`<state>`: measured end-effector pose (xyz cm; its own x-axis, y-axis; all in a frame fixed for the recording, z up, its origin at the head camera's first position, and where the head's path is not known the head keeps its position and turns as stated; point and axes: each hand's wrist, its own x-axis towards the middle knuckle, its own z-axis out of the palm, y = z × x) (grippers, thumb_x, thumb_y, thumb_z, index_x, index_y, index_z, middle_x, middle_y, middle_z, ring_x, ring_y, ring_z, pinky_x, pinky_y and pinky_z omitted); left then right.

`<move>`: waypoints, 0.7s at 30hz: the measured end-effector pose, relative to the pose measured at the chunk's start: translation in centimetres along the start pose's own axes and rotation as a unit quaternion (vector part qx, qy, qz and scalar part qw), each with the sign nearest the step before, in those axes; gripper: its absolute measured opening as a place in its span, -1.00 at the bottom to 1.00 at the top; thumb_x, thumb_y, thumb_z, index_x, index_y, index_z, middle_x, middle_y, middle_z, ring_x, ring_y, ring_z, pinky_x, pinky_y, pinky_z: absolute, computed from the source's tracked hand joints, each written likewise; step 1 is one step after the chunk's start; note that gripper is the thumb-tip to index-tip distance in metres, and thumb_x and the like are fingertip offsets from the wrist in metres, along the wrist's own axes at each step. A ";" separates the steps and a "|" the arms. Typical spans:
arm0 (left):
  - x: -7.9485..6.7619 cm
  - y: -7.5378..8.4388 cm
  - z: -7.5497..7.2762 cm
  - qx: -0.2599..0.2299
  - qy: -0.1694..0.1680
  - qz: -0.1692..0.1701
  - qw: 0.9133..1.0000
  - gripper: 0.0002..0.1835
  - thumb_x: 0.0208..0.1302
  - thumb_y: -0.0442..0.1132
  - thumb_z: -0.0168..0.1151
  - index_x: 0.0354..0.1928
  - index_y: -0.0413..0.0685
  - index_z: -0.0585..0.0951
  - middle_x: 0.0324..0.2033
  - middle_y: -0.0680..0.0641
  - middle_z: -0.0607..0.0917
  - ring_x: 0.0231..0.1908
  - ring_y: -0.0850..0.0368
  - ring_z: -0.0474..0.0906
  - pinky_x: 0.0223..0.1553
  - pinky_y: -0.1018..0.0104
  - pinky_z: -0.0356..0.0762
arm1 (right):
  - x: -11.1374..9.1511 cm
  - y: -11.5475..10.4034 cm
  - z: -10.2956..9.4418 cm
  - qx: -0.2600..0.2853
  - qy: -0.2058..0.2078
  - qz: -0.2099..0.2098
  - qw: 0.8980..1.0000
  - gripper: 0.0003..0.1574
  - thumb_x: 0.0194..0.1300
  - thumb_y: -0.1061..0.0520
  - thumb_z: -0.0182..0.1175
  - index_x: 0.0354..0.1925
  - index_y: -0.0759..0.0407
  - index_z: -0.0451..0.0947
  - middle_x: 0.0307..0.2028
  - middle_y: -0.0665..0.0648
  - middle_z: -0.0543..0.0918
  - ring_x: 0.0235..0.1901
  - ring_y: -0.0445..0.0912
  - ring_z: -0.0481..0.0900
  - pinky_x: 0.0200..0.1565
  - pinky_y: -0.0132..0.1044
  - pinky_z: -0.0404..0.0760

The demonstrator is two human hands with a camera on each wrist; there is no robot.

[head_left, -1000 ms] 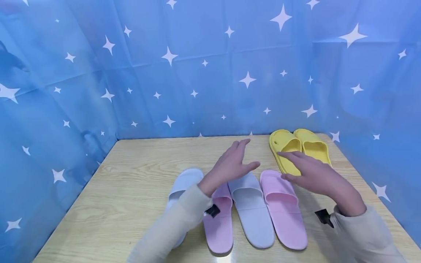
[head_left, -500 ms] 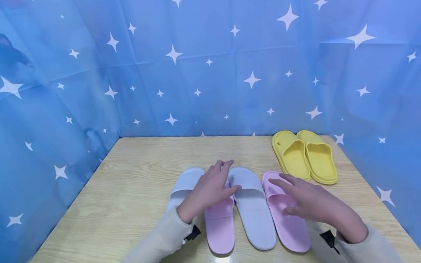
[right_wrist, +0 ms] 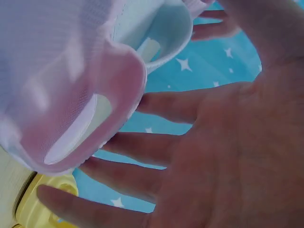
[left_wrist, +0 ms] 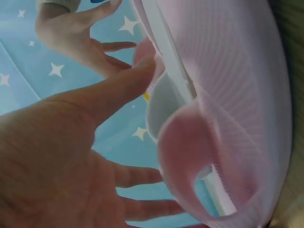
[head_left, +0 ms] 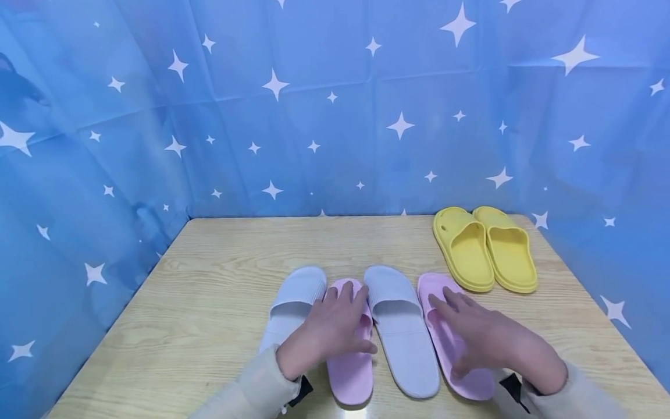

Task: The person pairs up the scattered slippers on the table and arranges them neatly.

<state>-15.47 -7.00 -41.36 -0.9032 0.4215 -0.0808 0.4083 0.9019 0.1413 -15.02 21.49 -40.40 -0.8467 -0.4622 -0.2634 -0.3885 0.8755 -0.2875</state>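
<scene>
My left hand (head_left: 332, 323) is spread over the left pink slipper (head_left: 350, 381), fingertips around its toe strap. In the left wrist view the thumb reaches toward the edge of that pink slipper (left_wrist: 228, 52), and the fingers extend behind its strap. My right hand (head_left: 487, 337) hovers with fingers spread over the right pink slipper (head_left: 433, 285). Its fingertips overlap the strap rim of the pink slipper (right_wrist: 126, 71) in the right wrist view. Between the two pink ones lies a pale blue-grey slipper (head_left: 408, 349). Another blue-grey slipper (head_left: 300, 288) is partly hidden by my left hand and sleeve.
A pair of yellow slippers (head_left: 471, 256) stands at the back right corner of the wooden table (head_left: 209, 314). Behind and at the sides hangs a blue curtain (head_left: 314, 116) with white stars. Each wrist carries a small black device (head_left: 510, 384).
Both hands have come down and back toward me, from beyond and above the slippers to over the two pink ones. The slippers lie where they were.
</scene>
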 end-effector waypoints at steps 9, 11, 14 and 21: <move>-1.7 1.4 0.4 0.044 -0.058 -0.013 0.997 0.49 -0.27 0.45 0.61 0.66 0.07 0.03 0.60 -0.21 0.17 0.50 -0.46 0.20 -0.14 -0.13 0.76 | 0.6 -1.5 1.6 0.012 -0.018 0.019 1.000 1.00 -0.60 -0.17 0.81 0.66 0.17 -0.16 0.51 0.75 -0.31 0.47 0.71 -0.30 0.02 0.54 0.52; -2.0 1.5 0.4 0.045 -0.064 -0.010 0.997 0.55 -0.36 0.46 0.63 0.67 0.10 0.00 0.61 -0.20 0.13 0.51 -0.47 0.16 -0.15 -0.15 0.76 | 0.7 -1.7 1.7 -0.009 -0.009 0.017 1.000 1.01 -0.62 -0.18 0.81 0.66 0.18 -0.15 0.50 0.77 -0.27 0.45 0.73 -0.25 0.06 0.64 0.40; -2.5 1.5 0.5 0.044 -0.077 0.000 0.996 0.66 -0.48 0.52 0.63 0.68 0.11 -0.07 0.64 -0.22 0.03 0.54 -0.49 0.08 -0.04 -0.16 0.74 | 0.7 -1.8 1.7 -0.024 -0.009 0.017 1.000 1.03 -0.65 -0.20 0.81 0.66 0.15 -0.16 0.50 0.76 -0.25 0.45 0.74 -0.21 0.09 0.72 0.27; -3.0 1.5 1.3 0.033 -0.091 0.034 0.995 0.71 -0.47 0.56 0.60 0.68 0.03 -0.15 0.66 -0.29 -0.17 0.55 -0.60 -0.12 0.21 -0.14 0.63 | 0.4 -1.1 1.4 -0.025 -0.033 0.002 0.999 1.05 -0.61 -0.15 0.83 0.67 0.07 -0.24 0.55 0.69 -0.25 0.48 0.70 -0.23 0.12 0.73 0.21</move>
<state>-11.95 -6.81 -42.16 -0.8369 0.4865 -0.2511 0.4805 0.8725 0.0889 -14.45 20.12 -41.52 -0.8236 -0.4651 -0.3245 -0.4035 0.8827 -0.2410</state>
